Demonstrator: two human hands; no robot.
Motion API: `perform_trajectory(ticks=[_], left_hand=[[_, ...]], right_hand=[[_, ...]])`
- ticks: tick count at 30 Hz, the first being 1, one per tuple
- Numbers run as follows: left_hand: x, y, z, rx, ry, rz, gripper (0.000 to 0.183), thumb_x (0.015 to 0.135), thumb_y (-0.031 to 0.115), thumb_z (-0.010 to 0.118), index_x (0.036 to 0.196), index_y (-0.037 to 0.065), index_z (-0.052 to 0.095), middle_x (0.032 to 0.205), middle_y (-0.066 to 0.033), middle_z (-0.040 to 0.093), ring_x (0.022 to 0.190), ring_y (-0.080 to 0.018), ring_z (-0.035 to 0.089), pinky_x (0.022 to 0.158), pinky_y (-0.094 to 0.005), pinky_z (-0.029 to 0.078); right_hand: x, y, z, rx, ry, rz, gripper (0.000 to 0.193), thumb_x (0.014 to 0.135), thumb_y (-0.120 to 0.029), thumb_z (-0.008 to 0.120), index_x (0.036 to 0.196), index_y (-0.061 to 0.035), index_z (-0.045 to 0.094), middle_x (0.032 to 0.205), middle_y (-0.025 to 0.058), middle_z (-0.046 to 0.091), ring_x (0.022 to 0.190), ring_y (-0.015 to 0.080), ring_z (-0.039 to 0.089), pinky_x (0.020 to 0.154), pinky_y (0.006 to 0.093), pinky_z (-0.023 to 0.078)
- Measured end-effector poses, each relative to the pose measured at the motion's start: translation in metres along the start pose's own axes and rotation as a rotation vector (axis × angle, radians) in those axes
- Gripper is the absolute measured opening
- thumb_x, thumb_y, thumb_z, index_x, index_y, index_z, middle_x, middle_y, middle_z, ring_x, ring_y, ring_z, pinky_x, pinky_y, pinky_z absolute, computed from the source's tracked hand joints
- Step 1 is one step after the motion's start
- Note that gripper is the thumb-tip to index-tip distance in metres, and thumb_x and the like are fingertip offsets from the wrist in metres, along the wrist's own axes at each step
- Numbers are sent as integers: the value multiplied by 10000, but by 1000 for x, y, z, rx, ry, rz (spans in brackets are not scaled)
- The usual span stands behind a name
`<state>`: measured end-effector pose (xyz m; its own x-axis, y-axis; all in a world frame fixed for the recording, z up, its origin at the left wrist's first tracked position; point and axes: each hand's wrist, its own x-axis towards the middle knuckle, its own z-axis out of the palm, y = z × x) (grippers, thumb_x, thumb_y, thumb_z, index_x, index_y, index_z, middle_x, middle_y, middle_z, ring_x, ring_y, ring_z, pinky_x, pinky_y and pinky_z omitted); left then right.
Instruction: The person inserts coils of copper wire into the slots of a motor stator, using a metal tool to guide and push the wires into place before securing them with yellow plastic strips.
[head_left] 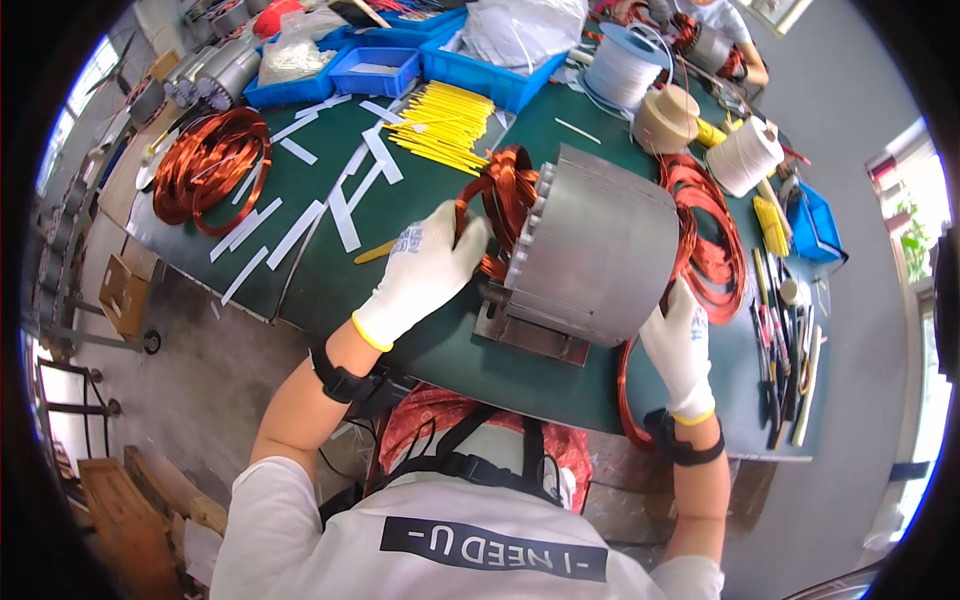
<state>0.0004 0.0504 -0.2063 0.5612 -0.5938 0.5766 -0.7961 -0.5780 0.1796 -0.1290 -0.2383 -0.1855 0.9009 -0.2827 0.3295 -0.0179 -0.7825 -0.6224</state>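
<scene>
A grey metal motor stator lies on its side on a small metal stand. Copper windings bulge from its left end. My left hand, in a white glove with a yellow cuff, is closed around a loop of that copper wire. At the stator's right end, a large red-brown copper wire coil hangs out onto the table. My right hand, gloved alike, has its fingers closed on the wires there, beside the stator's rim. Its fingertips are partly hidden. One copper strand bundle droops toward the table's front edge.
On the green table lie another copper coil, white paper strips and yellow sleeves. Blue bins and spools stand behind. Tools lie at right. A co-worker's arm shows at far right.
</scene>
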Motion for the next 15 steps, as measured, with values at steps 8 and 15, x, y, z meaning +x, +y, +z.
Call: perform_trajectory(ticks=[8,15], left_hand=[[-3,-31,18,-133,-189,62,163,832,-13,624,992,-18,601,900,-165,516,684,-328,593,579,-398,495],[31,-48,-30,-711,-366,-555,315,1060,259,542,1274,33,589,1125,-122,641,1007,-221,661,837,-338,538]], right_hand=[[8,17,18,-370,140,-276,128,895,-126,629,872,-49,529,651,144,590,568,375,616,512,454,480],[14,-1,-48,-68,7,-50,244,977,-205,614,1071,20,628,791,154,632,698,260,627,700,373,515]])
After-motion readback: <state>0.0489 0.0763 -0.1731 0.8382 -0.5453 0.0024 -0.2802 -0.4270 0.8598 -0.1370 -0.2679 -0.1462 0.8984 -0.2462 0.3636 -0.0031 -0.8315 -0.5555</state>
